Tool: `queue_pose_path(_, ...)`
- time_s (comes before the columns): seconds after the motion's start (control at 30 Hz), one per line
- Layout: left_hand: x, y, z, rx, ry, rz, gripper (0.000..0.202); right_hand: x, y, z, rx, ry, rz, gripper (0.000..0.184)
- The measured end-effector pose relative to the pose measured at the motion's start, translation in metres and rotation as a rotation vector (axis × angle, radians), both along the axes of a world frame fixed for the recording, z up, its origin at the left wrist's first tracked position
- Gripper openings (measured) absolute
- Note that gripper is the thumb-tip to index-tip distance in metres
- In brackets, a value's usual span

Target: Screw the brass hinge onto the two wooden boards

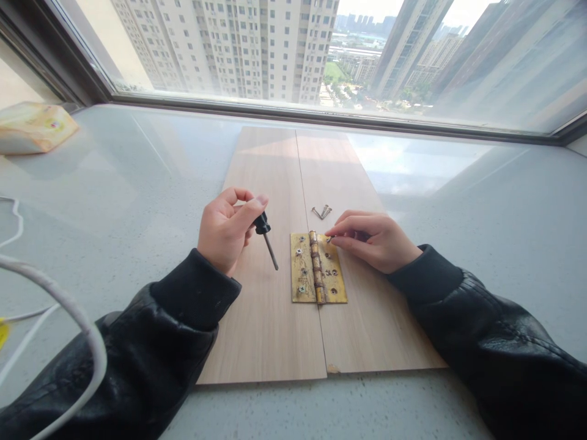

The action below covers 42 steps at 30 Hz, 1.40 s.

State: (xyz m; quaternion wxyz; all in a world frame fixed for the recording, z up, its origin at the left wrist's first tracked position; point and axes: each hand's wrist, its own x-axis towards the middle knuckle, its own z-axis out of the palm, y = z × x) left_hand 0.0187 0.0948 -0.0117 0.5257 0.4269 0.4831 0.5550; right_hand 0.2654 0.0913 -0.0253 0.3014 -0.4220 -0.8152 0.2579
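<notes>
Two pale wooden boards lie side by side on a grey stone sill. A brass hinge spans their seam. My left hand is closed round a small black-handled screwdriver, whose tip points down over the left board, a little left of the hinge. My right hand rests on the right board and pinches a small screw at the upper corner of the hinge's right leaf. A few loose screws lie just beyond the hinge.
A yellowish tissue pack sits at the far left by the window frame. A white cable curls across the near left. The window ledge runs along the back, with tall buildings outside.
</notes>
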Motion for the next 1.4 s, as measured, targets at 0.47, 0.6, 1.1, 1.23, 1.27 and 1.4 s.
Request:
queue_pose_path(0.47, 0.0, 0.0014, -0.0017, 0.012, -0.02, -0.009, 0.024, 0.0, 0.0003, -0.0007, 0.039, -0.017, 0.0, 0.016)
queue_pose_path(0.6, -0.0001, 0.0009, -0.0011, 0.012, -0.016, -0.007, 0.024, -0.0019, 0.0, -0.0027, 0.08, -0.03, -0.05, 0.018)
queue_pose_path(1.1, -0.0003, 0.001, -0.0018, 0.015, -0.015, -0.007, 0.024, 0.0024, 0.0024, -0.0027, 0.044, 0.007, -0.009, 0.016)
queue_pose_path(1.23, -0.0002, 0.0009, -0.0014, 0.013, -0.014, -0.008, 0.024, 0.0017, 0.002, -0.0021, 0.047, -0.003, -0.035, 0.017)
queue_pose_path(1.27, -0.0002, 0.0008, -0.0014, 0.014, -0.015, -0.009, 0.024, 0.0016, 0.002, -0.0015, 0.039, -0.002, -0.029, 0.018)
queue_pose_path(1.4, -0.0004, 0.0008, -0.0017, 0.02, -0.016, -0.011, 0.023, 0.0022, 0.002, 0.0009, -0.013, 0.005, 0.032, 0.02)
